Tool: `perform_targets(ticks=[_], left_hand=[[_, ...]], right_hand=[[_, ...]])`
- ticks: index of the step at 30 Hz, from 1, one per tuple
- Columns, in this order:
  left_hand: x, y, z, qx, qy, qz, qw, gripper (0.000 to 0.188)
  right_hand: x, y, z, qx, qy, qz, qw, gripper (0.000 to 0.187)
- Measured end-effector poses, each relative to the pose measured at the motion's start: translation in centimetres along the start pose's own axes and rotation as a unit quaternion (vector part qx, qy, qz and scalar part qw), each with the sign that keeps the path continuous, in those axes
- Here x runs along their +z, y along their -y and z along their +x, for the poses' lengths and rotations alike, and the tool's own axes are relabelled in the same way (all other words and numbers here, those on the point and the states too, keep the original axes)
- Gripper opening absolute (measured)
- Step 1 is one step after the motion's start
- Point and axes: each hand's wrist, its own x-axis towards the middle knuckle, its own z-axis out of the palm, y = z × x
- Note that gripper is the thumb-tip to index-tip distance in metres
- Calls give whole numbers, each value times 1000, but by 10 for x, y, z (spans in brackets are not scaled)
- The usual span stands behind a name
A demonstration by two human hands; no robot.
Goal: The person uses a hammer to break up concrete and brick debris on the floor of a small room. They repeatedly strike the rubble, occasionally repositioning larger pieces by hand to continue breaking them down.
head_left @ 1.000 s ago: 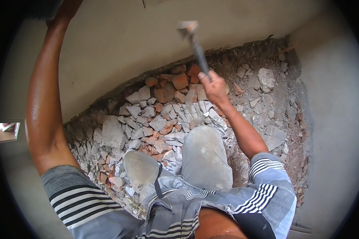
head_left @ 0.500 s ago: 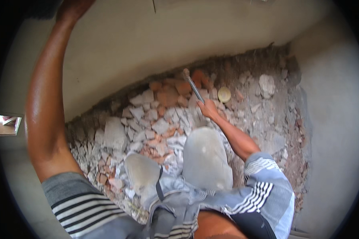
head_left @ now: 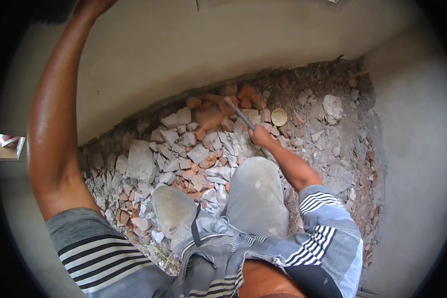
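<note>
My right hand [head_left: 260,135] is closed round the grey shaft of a hammer [head_left: 241,114], which slants forward and left. Its small, dusty head rests against or just over the broken red bricks [head_left: 211,118] at the foot of the far wall; I cannot tell if it touches. My left arm reaches up and forward along the left side. Of my left hand [head_left: 95,7] only the wrist end shows at the upper edge, near the wall, with its fingers out of sight. A round yellowish lid-like disc [head_left: 279,117] lies just right of the hammer.
Grey and red rubble [head_left: 184,149] covers the floor around my knees [head_left: 258,198]. A big grey slab piece [head_left: 141,161] lies to the left, a pale chunk [head_left: 332,109] to the right. Plastered walls rise ahead [head_left: 184,49] and at the right [head_left: 417,164].
The hammer's head has come down and slightly left onto the red brick pieces, my right hand dipping with it. My left arm stays raised; the view has shifted slightly.
</note>
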Motion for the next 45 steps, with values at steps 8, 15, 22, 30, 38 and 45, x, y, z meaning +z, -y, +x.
perform_targets(ticks=[8,15,22,30,38,45], left_hand=[[-26,-11,-8,23,-21,-75,997,126],[-13,-5,-6,-5,-6,9,1000,130],[-69,-42,9,-97,242,-4,965,133],[-81,-17,-7,-42,178,-92,979,125],[-121,-7,-23,-49,174,-190,965,122],[-156,-35,-243,-143,310,-338,877,108]], right_hand=[[-67,60,-1,-71,-161,167,970,49],[-116,117,17,-381,-299,461,744,30],[36,-29,-13,126,114,-76,982,48],[39,-19,-71,140,53,-5,989,44],[5,-38,-94,124,74,-121,982,42],[-23,-36,-112,112,72,-185,974,41]])
